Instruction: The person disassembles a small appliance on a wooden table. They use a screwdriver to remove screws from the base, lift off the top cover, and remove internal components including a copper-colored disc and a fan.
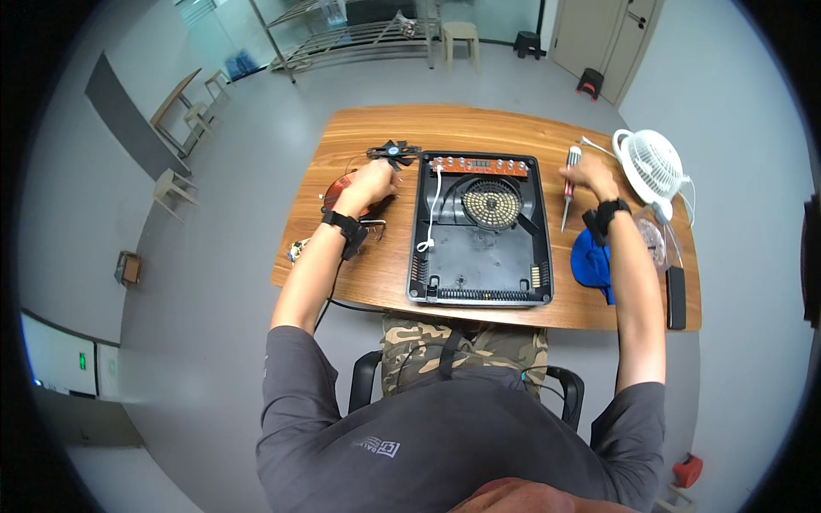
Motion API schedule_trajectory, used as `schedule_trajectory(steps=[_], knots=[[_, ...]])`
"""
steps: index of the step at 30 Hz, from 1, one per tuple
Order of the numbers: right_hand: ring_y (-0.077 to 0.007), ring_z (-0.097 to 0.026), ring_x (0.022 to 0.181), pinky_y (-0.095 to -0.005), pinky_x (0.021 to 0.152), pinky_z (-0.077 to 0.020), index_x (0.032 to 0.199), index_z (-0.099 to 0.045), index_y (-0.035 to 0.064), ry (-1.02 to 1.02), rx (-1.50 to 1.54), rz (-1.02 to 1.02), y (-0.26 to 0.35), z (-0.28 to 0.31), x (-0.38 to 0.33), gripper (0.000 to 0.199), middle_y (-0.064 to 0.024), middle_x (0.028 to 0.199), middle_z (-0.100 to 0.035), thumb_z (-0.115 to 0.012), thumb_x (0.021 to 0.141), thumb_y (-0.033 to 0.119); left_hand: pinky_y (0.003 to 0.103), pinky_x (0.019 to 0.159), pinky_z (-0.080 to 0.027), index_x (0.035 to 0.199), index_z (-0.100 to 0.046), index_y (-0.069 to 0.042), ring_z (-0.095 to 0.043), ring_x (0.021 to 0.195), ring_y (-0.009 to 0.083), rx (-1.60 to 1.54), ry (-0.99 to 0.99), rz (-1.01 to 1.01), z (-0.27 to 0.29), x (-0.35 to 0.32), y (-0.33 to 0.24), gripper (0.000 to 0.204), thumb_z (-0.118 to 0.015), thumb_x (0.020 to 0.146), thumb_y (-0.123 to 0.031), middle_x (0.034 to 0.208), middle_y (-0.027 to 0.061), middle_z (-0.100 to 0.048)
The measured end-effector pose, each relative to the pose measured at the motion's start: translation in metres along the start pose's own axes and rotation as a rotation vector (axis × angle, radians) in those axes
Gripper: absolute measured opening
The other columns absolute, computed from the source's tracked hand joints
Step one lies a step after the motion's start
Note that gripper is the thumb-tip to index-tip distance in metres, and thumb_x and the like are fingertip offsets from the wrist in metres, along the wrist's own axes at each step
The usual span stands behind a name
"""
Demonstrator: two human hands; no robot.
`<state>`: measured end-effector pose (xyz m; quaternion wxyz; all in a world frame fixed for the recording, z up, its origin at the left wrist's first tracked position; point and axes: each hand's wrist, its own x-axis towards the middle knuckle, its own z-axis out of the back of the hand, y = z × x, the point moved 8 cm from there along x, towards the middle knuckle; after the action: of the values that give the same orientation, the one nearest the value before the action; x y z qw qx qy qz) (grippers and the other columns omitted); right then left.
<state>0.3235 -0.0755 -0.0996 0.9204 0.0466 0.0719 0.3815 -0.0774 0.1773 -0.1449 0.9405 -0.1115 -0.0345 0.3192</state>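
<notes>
An opened black appliance housing (479, 261) lies in front of me, with an orange circuit board (479, 166) along its far edge. A white cable (434, 209) runs down its inside, and a round vent grille (491, 205) shows in its floor. Left of the housing, my left hand (373, 182) is closed over a copper-coloured coil (337, 190); its fingertips are partly hidden. Just beyond that hand is a small black cooling fan (393, 152). On the housing's right, my right hand (593, 174) grips a screwdriver (569, 192), tip pointing toward me.
A blue cloth item (590, 259) lies below my right wrist. Farther right are a white desk fan (654, 162), a clear plastic container (652, 241) and a long black box (676, 297). Small parts (298, 249) sit at the wooden table's (376, 286) left edge.
</notes>
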Motion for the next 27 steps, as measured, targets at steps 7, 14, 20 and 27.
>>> schedule_trajectory(steps=[7, 14, 20, 27], knots=[[-0.0346, -0.071, 0.104, -0.0447, 0.087, -0.0562, 0.102, -0.077, 0.0053, 0.162, 0.042, -0.087, 0.008, -0.046, -0.026, 0.05, -0.019, 0.106, -0.075, -0.076, 0.082, 0.051, 0.043, 0.082, -0.056, 0.082, -0.075, -0.007, -0.071, 0.093, 0.0339, 0.037, 0.088, -0.042, -0.03, 0.001, 0.0, 0.014, -0.081, 0.071, -0.015, 0.091, 0.0151, -0.075], [-0.035, -0.071, 0.103, -0.0438, 0.083, -0.0566, 0.099, -0.077, 0.0036, 0.168, 0.037, -0.028, 0.008, -0.061, -0.03, 0.042, -0.0204, 0.106, -0.074, -0.076, 0.083, 0.042, 0.042, 0.079, -0.055, 0.076, -0.077, -0.009, -0.072, 0.085, 0.0311, 0.171, 0.047, -0.185, -0.041, 0.001, -0.003, 0.02, -0.087, 0.068, -0.024, 0.081, 0.0127, -0.074], [-0.0347, -0.072, 0.101, -0.0439, 0.084, -0.0567, 0.098, -0.078, 0.0058, 0.156, 0.032, -0.02, 0.007, -0.069, -0.03, 0.04, -0.0202, 0.105, -0.074, -0.076, 0.082, 0.043, 0.041, 0.081, -0.054, 0.074, -0.077, -0.009, -0.072, 0.084, 0.0297, 0.231, 0.04, -0.186, -0.038, 0.002, -0.009, 0.025, -0.089, 0.064, -0.028, 0.079, 0.0113, -0.074], [-0.0346, -0.073, 0.1, -0.044, 0.085, -0.0567, 0.101, -0.077, 0.0034, 0.177, 0.036, -0.037, 0.007, -0.076, -0.029, 0.044, -0.0217, 0.104, -0.074, -0.074, 0.082, 0.043, 0.041, 0.075, -0.056, 0.076, -0.076, -0.008, -0.072, 0.081, 0.0298, 0.015, 0.043, -0.095, -0.011, -0.002, -0.003, 0.015, -0.083, 0.072, -0.021, 0.081, 0.0123, -0.074]])
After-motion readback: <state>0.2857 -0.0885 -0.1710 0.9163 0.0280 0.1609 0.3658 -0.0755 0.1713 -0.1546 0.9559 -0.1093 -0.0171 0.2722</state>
